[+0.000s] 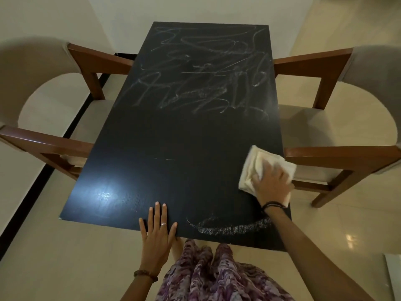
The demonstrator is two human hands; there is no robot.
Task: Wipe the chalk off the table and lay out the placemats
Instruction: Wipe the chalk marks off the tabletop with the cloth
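wiping chalk from the dark desk [173,137], far end and near edge not yet done

one desk sits between two chairs: one [54,118] on the left, one [347,131] on the right. two chalk patches remain, the big scribble [204,72] at the far end and a smaller smear [230,227] at the near edge. one cloth [256,166] lies by the right edge under the right hand [272,183], its grip flat and pressing, likely to scrub. the left hand [157,231] rests flat with fingers straight, holding nothing, probably bracing. no placemats in view.

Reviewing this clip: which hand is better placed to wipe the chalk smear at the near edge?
Right. The right hand already presses the cloth on the table, just beyond the smear. The left hand lies flat at the near edge, with no cloth.
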